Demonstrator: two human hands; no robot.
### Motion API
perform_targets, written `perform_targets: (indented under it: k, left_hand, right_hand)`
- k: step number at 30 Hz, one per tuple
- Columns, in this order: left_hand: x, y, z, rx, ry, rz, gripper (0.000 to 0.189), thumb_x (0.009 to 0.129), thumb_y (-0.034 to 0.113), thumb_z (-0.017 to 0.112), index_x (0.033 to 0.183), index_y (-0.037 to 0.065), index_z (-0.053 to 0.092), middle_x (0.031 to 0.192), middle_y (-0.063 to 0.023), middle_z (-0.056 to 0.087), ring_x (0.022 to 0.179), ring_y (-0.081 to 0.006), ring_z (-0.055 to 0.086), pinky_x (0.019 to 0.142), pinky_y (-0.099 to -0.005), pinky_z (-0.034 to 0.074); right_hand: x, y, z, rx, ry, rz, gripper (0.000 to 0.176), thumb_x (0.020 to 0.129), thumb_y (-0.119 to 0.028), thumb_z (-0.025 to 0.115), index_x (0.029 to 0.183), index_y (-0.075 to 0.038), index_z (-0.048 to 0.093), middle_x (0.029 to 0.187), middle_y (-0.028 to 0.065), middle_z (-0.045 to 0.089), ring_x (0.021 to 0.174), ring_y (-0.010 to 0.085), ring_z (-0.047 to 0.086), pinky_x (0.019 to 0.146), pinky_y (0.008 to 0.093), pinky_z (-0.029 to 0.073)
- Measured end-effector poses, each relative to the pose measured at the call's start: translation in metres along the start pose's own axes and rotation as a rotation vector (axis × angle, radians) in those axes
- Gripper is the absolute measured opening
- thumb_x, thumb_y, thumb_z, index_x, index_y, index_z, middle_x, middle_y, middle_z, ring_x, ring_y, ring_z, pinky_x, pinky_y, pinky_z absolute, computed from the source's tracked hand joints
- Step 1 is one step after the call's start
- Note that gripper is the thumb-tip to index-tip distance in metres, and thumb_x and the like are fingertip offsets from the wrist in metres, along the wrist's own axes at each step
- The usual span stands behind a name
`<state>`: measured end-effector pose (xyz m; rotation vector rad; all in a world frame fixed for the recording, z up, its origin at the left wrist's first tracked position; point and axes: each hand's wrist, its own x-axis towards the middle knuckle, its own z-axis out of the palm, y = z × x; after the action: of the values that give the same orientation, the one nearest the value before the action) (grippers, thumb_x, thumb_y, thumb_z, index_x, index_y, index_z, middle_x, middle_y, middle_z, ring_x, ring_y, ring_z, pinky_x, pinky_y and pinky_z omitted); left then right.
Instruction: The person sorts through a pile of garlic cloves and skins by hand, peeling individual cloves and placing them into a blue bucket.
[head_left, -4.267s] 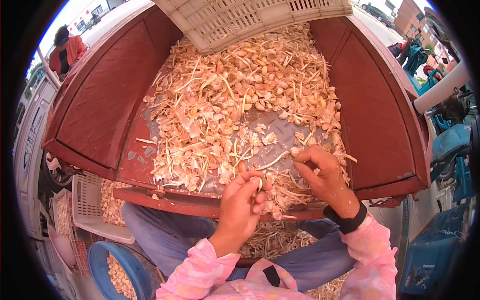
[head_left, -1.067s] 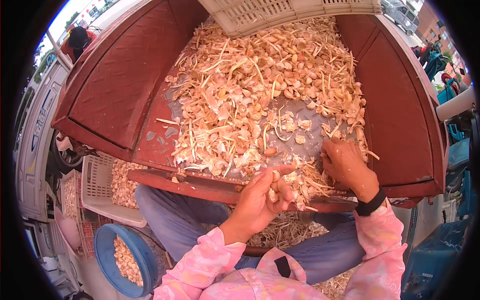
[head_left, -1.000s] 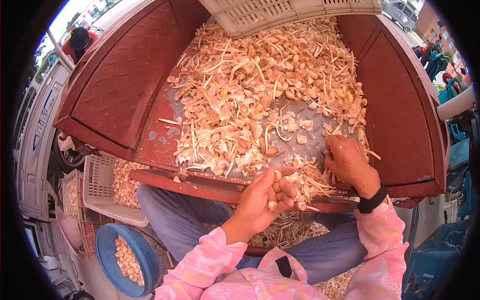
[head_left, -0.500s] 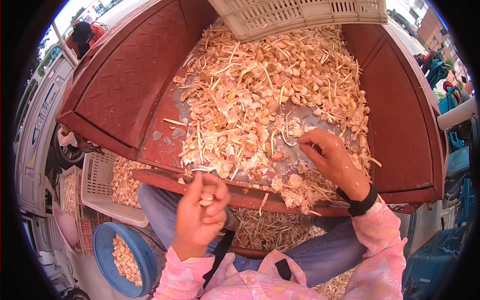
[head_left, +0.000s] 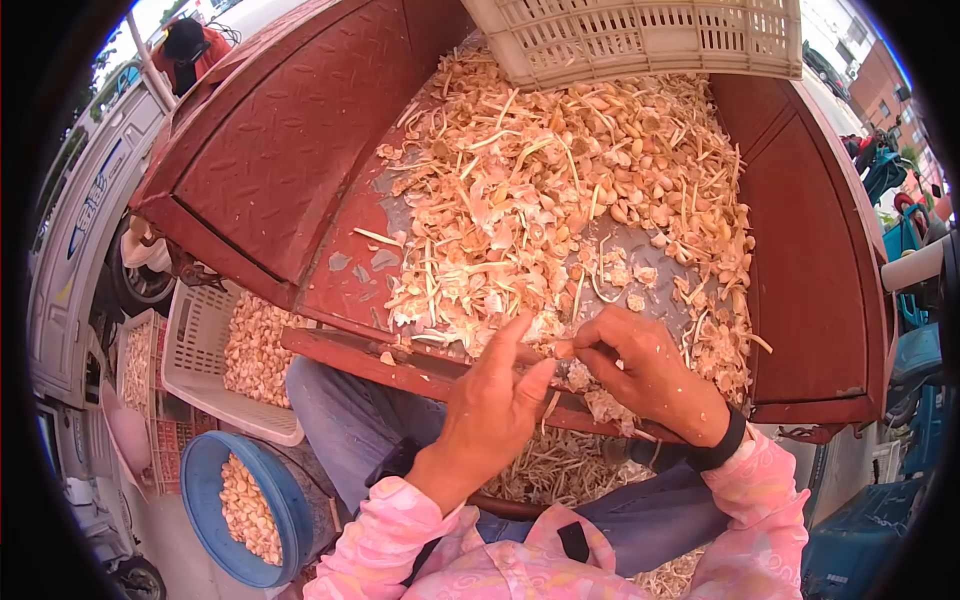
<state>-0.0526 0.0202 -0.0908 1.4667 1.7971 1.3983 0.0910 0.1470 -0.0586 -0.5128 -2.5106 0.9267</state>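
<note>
My left hand (head_left: 490,400) reaches over the front lip of the red metal cart bed, its back toward me. Its index finger and thumb are apart, while the other fingers curl underneath out of sight. The cloves seen in that palm half a second ago are hidden now. Just to its right, my right hand (head_left: 645,370) pinches a garlic clove (head_left: 565,349) between thumb and fingertips. Beyond both hands spreads a heap of garlic cloves, skins and dry stalks (head_left: 520,200). Small broken bits (head_left: 615,270) lie on the bare metal near my right hand.
A cream plastic crate (head_left: 650,45) sits at the back of the cart bed, between red side walls (head_left: 290,140). At lower left stand a blue bucket (head_left: 200,500) and a white crate (head_left: 195,345), both with cloves. Stalks (head_left: 560,465) litter the ground between my knees.
My left hand has moved right and up and turned over, hiding its palm. My right hand has come down and left, now with a clove in its pinch. The whole view has shifted slightly.
</note>
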Motion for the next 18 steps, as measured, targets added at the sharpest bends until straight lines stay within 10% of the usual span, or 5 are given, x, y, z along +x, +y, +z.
perform_targets:
  k: [1, 6, 9, 18]
  left_hand:
    - [0.004, -0.002, 0.025, -0.102, -0.045, -0.032, 0.031, 0.092, 0.019, 0.049, 0.117, 0.000, 0.044, 0.090, -0.0207, 0.061, 0.077, -0.0391, 0.060, 0.066, -0.0415, 0.046]
    - [0.021, 0.003, 0.065, -0.489, 0.076, -0.100, 0.023, 0.097, 0.022, 0.040, 0.093, 0.001, 0.049, 0.064, -0.0059, 0.049, 0.049, -0.0106, 0.045, 0.043, -0.0262, 0.036]
    - [0.031, -0.002, 0.058, -1.283, 0.048, -0.582, 0.027, 0.098, 0.026, 0.038, 0.094, 0.002, 0.050, 0.063, -0.0014, 0.046, 0.046, -0.0062, 0.037, 0.040, -0.0196, 0.029]
    - [0.020, -0.004, 0.021, -1.332, -0.040, -0.643, 0.025, 0.097, 0.022, 0.038, 0.098, 0.001, 0.051, 0.075, -0.0065, 0.053, 0.057, -0.0079, 0.047, 0.045, -0.0165, 0.035]
  right_hand:
    - [0.000, -0.003, -0.001, -0.015, 0.004, -0.018, 0.006, 0.077, 0.000, 0.058, 0.082, -0.002, 0.055, 0.072, 0.0132, 0.056, 0.068, 0.0319, 0.056, 0.060, 0.0369, 0.044]
    - [-0.009, 0.002, -0.014, 0.160, 0.059, 0.108, 0.009, 0.074, 0.000, 0.062, 0.080, -0.002, 0.055, 0.070, 0.0086, 0.057, 0.058, 0.0196, 0.058, 0.052, 0.0297, 0.046]
    - [-0.007, -0.006, -0.018, 0.245, -0.030, 0.071, 0.009, 0.075, 0.001, 0.063, 0.079, -0.002, 0.055, 0.071, 0.0074, 0.059, 0.057, 0.0160, 0.057, 0.052, 0.0285, 0.046]
    - [0.056, 0.056, 0.002, -0.324, -0.164, -0.018, 0.007, 0.074, -0.008, 0.060, 0.078, -0.002, 0.057, 0.074, 0.0137, 0.057, 0.072, 0.0349, 0.058, 0.063, 0.0402, 0.045]
